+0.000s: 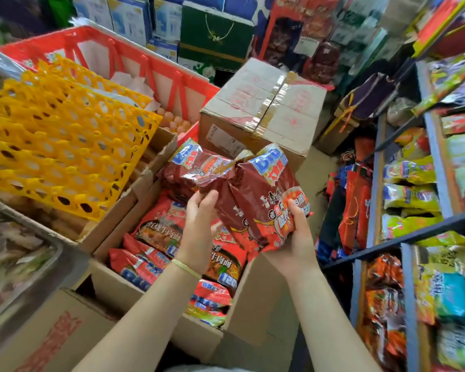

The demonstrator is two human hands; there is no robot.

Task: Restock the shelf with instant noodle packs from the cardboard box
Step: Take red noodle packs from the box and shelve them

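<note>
Both hands hold crinkly dark-red foil noodle packs [236, 189] over open cardboard box [199, 342]: left hand [199, 226] grip curled underneath, right hand [293, 237] grip wrapped round bottom edge.

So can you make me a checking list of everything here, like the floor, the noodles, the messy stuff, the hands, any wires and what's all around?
Surface: pale floor shows between the boxes and the shelf.
Job's things: open cardboard box holds red noodle packs; dark red noodle packs are lifted above it; shelf on the right already holds packets.
Clutter: yellow egg trays, red crate with eggs, taped box.
Hands: left hand and right hand both grip the dark red packs.
Cables: nothing seen.
Surroundings: stacked cartons and a green gift bag behind.
</note>
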